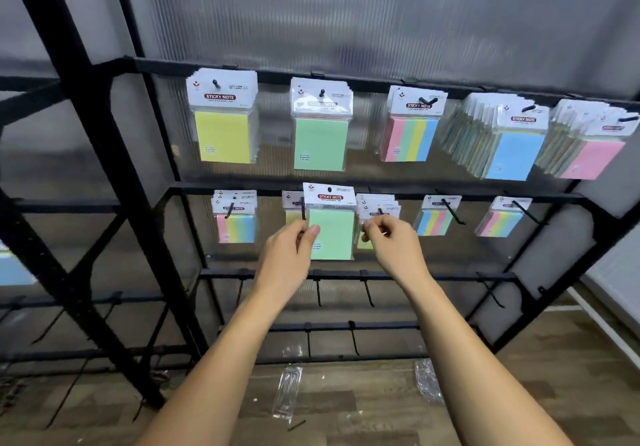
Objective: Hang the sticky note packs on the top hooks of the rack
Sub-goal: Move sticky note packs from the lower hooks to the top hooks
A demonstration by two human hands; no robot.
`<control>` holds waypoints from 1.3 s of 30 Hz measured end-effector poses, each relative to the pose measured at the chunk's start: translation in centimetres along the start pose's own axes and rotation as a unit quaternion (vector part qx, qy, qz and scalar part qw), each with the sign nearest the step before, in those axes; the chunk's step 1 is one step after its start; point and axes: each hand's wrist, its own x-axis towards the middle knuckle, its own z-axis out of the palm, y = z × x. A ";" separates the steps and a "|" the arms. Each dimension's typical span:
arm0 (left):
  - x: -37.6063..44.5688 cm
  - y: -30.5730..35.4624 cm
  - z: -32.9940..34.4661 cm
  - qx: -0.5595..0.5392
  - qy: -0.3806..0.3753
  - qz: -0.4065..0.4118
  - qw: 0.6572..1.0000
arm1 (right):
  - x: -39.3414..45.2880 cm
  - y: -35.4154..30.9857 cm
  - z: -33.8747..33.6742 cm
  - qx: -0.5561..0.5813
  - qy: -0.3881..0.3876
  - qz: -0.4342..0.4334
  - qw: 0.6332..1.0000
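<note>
Left hand [290,245] pinches the green sticky note pack [330,224] by its left edge; right hand [388,241] pinches packs [379,207] on a second-row hook

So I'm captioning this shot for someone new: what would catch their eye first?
Probably the green sticky note pack with a white header card, held up mid-frame before the second row of hooks by the left hand, while the right hand pinches packs hanging beside it. Above, the black metal rack carries a top row of bright yellow, green, blue and pink packs.
</note>
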 end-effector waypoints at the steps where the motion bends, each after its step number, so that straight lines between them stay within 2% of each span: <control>1: 0.2 0.6 0.8 -0.001 -0.009 0.003 1.000 | -0.1 0.6 -0.6 0.004 0.005 0.004 1.000; 6: 1.2 3.9 4.5 -0.006 -0.057 0.011 0.998 | -0.2 2.8 -4.4 0.018 0.027 0.023 0.999; 13: 2.5 6.7 6.7 -0.040 -0.059 0.025 0.997 | 0.4 2.3 -7.1 0.086 0.019 -0.018 0.996; 17: 2.6 6.6 5.3 -0.029 -0.044 0.021 0.998 | 0.6 1.2 -5.9 0.102 0.013 -0.070 0.992; 21: 2.7 4.5 2.7 0.026 -0.022 0.015 0.999 | 0.9 -1.1 -3.7 0.117 0.013 -0.094 0.989; 31: 2.5 0.6 -3.9 0.159 0.042 -0.030 0.986 | 2.5 -9.5 -0.7 0.173 0.066 -0.171 0.968; 39: 2.5 0.1 -5.0 0.150 0.038 -0.021 0.988 | 4.5 -11.4 0.6 0.143 0.093 -0.156 0.973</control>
